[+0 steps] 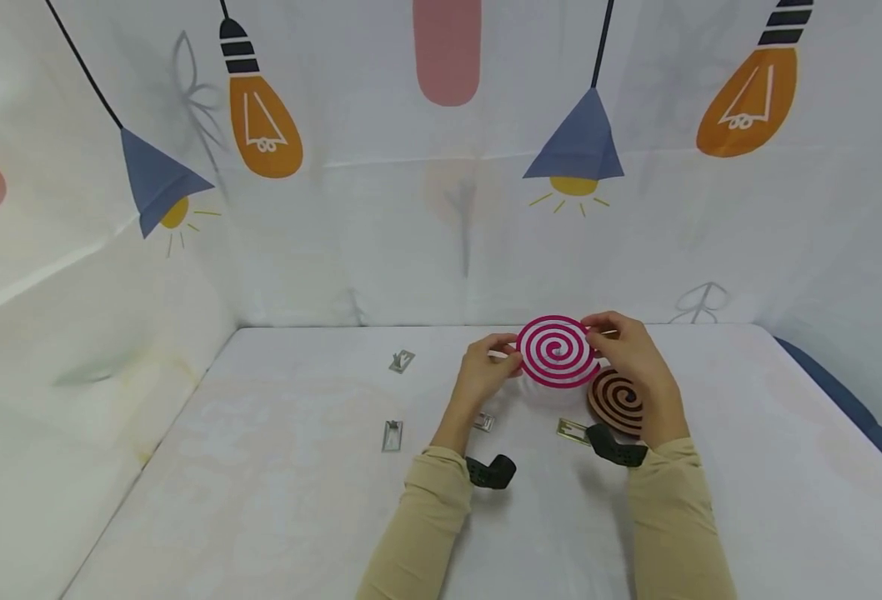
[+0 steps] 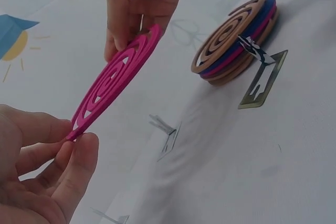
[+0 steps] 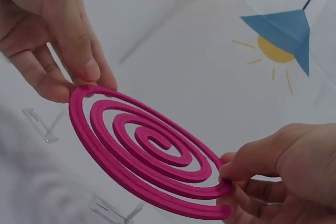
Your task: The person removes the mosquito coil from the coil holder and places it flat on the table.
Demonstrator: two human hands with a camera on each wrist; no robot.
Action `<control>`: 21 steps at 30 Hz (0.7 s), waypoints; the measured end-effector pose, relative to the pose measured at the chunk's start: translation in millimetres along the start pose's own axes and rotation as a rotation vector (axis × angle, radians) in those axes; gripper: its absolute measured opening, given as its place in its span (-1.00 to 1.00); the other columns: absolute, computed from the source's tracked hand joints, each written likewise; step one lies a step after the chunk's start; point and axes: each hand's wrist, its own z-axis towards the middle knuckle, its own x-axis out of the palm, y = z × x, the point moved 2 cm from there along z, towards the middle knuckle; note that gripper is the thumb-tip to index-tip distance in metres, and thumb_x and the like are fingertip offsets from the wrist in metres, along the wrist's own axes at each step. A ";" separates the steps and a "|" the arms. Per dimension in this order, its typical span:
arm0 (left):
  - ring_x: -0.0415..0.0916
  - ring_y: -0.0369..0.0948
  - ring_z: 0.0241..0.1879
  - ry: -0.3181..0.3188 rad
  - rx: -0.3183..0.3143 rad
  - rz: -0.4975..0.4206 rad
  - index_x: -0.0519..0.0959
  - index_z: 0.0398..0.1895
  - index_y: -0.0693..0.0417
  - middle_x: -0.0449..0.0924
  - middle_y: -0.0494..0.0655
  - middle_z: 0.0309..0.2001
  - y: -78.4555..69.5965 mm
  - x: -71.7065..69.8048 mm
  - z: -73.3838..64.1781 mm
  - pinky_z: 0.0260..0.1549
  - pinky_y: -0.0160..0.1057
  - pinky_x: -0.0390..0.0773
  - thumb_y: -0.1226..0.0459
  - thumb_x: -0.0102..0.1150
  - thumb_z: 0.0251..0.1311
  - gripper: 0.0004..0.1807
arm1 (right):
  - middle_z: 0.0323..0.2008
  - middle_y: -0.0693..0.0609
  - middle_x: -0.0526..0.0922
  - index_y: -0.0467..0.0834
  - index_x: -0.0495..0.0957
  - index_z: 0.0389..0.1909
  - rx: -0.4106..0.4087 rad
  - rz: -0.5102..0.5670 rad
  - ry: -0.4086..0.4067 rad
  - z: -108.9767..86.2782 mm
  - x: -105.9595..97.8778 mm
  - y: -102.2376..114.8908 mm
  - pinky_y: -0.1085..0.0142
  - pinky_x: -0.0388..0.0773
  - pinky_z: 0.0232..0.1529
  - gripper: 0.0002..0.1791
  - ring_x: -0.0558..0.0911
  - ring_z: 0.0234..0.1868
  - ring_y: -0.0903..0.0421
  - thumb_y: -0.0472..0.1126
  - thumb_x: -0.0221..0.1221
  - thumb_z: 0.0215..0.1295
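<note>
A pink mosquito coil (image 1: 556,351) is held up above the table, tilted, between both hands. My left hand (image 1: 482,371) pinches its left edge between thumb and fingers, as the left wrist view shows closely. On the opposite edge my right hand (image 1: 631,350) pinches the rim near the coil's outer end. Below the right hand lies a stack of mosquito coils (image 2: 231,35) in brown, blue and pink, partly hidden by that hand in the head view. Beside the stack is a brass-coloured metal coil stand (image 1: 573,430) with a raised tongue.
More small metal stands lie on the white table: one stand (image 1: 483,422) partly behind the left wrist, another stand (image 1: 392,436) further left, and a third stand (image 1: 402,361) toward the back. A white printed sheet (image 1: 396,250) rises behind the table.
</note>
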 end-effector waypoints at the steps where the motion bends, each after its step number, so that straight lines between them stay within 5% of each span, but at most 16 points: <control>1: 0.66 -0.25 -0.38 0.004 0.005 0.012 0.55 0.06 0.16 0.56 0.06 -0.19 -0.2 0.9 -0.3 -0.27 -0.20 0.67 0.38 0.18 0.18 -0.65 | -0.02 -0.28 0.49 -0.32 0.35 0.19 0.004 -0.008 0.001 -0.5 -0.6 -1.0 0.20 0.54 -0.14 -0.60 0.58 -0.08 -0.15 -0.22 -0.08 0.41; 12: 0.66 -0.28 -0.35 0.078 0.037 0.124 0.51 0.14 0.13 0.56 -0.01 -0.15 -1.7 17.3 -5.1 -0.41 -0.43 0.55 0.32 0.14 0.23 -0.61 | 0.02 -0.34 0.50 -0.35 0.37 0.17 0.002 -0.081 -0.015 -4.1 -8.7 -13.0 0.12 0.59 -0.12 -0.61 0.56 -0.01 -0.22 -0.25 -0.09 0.41; 21: 0.66 -0.29 -0.35 0.121 0.033 0.101 0.51 0.14 0.13 0.58 -0.03 -0.16 -0.5 30.3 -7.1 -0.40 -0.42 0.58 0.32 0.12 0.23 -0.61 | 0.07 -0.38 0.47 -0.35 0.37 0.17 0.039 -0.091 -0.009 -6.7 -15.1 -21.0 0.05 0.58 -0.05 -0.61 0.51 0.05 -0.24 -0.27 -0.11 0.41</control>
